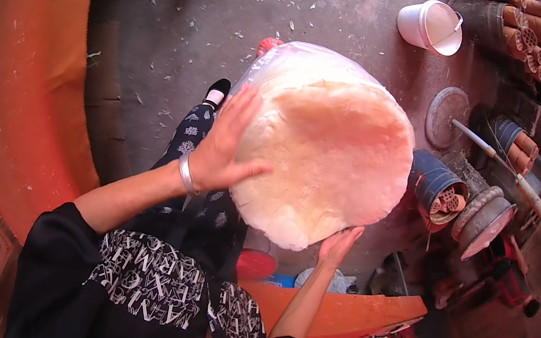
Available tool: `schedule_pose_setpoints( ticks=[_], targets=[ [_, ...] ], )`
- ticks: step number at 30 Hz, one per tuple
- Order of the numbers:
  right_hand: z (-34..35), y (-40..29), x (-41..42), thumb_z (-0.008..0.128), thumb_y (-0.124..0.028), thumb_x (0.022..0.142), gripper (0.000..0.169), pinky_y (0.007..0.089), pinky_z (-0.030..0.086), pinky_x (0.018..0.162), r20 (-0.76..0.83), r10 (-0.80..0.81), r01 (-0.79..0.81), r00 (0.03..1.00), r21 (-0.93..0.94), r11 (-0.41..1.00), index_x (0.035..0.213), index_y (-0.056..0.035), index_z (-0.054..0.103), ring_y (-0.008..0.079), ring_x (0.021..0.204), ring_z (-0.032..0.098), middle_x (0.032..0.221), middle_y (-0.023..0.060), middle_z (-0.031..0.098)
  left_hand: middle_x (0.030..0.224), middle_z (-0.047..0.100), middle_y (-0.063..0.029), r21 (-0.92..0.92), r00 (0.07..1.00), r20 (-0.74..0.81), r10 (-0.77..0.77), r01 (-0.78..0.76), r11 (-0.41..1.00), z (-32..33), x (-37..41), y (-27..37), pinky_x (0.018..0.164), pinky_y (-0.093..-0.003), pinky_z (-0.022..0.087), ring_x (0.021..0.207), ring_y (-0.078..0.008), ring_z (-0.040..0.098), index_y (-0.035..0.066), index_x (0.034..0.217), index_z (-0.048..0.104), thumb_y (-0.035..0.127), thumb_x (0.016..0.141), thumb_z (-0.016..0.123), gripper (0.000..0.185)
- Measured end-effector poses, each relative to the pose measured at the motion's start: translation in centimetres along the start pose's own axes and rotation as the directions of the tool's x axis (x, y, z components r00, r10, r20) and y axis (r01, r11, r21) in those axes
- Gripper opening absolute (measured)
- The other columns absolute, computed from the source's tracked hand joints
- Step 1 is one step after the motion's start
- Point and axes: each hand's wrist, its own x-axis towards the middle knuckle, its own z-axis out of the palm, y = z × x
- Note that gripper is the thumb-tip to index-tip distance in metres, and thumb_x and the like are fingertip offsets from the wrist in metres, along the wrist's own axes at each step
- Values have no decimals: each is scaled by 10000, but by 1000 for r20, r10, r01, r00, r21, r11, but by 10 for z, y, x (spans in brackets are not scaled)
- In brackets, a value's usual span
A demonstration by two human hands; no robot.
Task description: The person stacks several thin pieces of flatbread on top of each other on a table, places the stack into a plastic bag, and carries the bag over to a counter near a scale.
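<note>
A large, round, pale mass (pixel 328 152) with a hollowed middle and an uneven rim fills the centre; its material is unclear. Clear plastic (pixel 290 58) shows along its upper left edge. My left hand (pixel 226 145), with a silver bangle at the wrist, lies against its left side, fingers and thumb spread. At the lower right rim, my right hand (pixel 340 244) holds the edge from beneath, with part of the fingers hidden. What supports the mass underneath cannot be seen.
A white bucket (pixel 421 24) stands on the floor above right. Blue cylinders of perforated clay-coloured rods (pixel 447 200), a round lid (pixel 446 117) and a pole (pixel 495 157) are at right. Orange-covered surfaces (pixel 43 74) flank the left and lower right. White scraps dot the floor.
</note>
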Motion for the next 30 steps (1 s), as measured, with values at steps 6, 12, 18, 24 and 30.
schedule_pose_setpoints(
  ticks=[6,12,18,24,30],
  targets=[
    [33,2,12,393,-452,892,673,375,183,1054,-252,31,-117,967,-331,936,1372,-74,110,236,1295,190,1426,88,141,1439,133,-111,575,915,385,118,-338,745,56,-17,-38,1041,-530,-19,1342,-276,29,56,1329,286,579,787,402,762],
    [-18,-18,17,453,-432,875,569,426,307,936,-292,7,-70,956,-207,976,1295,-65,342,198,1242,294,1340,93,349,1351,314,-144,445,959,-13,282,-247,861,23,-27,-38,1026,-473,155,1269,-287,253,52,1275,369,423,794,542,632],
    [-32,7,95,499,-321,868,384,342,434,802,-125,239,-222,963,133,966,1156,-69,476,201,1006,526,1110,104,538,1078,534,-147,-134,810,-272,-519,502,854,41,28,-136,815,-323,402,980,-225,513,-7,1133,469,212,831,562,384],
    [-81,-3,104,482,-151,881,118,272,472,624,45,133,-139,990,417,898,941,-66,538,146,740,571,812,34,592,636,529,-8,-704,777,-66,-626,409,581,31,43,-124,462,-275,402,500,-118,476,73,742,523,148,811,563,110],
    [-44,-35,108,588,-210,830,346,265,474,564,-32,1,-8,999,-206,978,1098,-3,517,119,650,560,912,30,602,606,473,54,-644,728,-18,-685,516,565,33,64,-111,417,-209,342,467,-63,403,109,751,546,195,827,560,116]
  ],
)
